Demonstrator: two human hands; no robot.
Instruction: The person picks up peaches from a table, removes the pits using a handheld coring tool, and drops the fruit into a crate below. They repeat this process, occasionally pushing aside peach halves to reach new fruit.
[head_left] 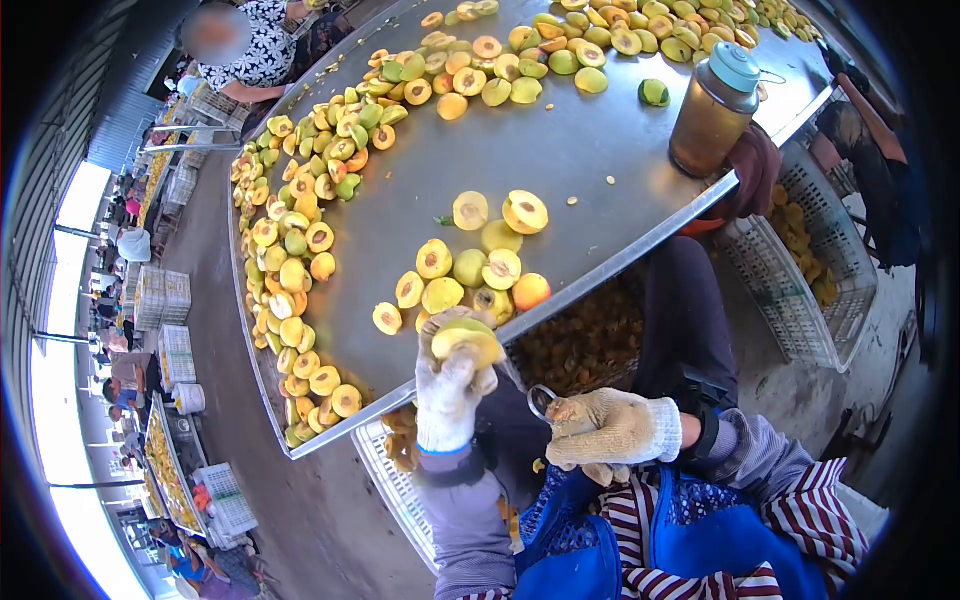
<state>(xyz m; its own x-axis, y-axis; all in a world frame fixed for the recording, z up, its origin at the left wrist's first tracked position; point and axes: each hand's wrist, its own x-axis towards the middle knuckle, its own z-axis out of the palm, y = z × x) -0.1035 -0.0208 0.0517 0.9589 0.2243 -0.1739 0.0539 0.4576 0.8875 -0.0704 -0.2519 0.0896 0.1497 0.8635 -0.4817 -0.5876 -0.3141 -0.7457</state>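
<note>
My left hand (448, 400), in a white work glove, is closed around a yellow-green peach half (466, 342) at the table's near edge. My right hand (618, 430), in a dirty glove, grips a pitting tool with a metal loop (541, 400) at its end. The loop is apart from the fruit. Just beyond my left hand lies a small group of halved peaches (502, 268) on the metal table (480, 150), several with the cut face and stone cavity upward. A long pile of peach halves (300, 240) runs along the table's far and left sides.
A brown bottle with a teal lid (712, 110) stands near the table's right edge. White crates (800, 270) with fruit sit right and under the table (395, 480). A co-worker (255, 50) is across the table; more people and stacked crates (160, 300) are at left.
</note>
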